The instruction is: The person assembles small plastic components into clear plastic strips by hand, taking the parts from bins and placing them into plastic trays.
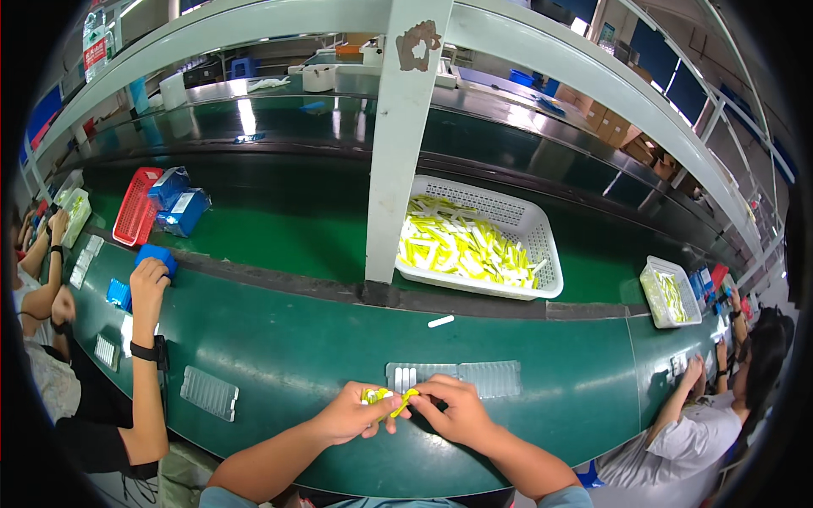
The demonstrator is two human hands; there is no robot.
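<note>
My left hand (347, 415) is closed around several small yellow-and-white strips (374, 395). With its fingertips my right hand (457, 412) pinches a bright yellow strip (404, 404), which both hands touch in front of me. Just beyond the fingers lies a clear plastic blister tray (491, 379); its left half holds a few white strips (406, 378) standing side by side. One loose white strip (440, 322) rests on the green table further back. My fingers partly hide what the left palm contains.
A white perforated basket (555, 267) heaped with yellow-and-white strips stands behind a grey post (398, 152). At left are another clear tray (209, 394), a red basket (135, 207), blue packs (182, 212) and a co-worker's arm (146, 339). A smaller basket (677, 322) and co-workers are at right.
</note>
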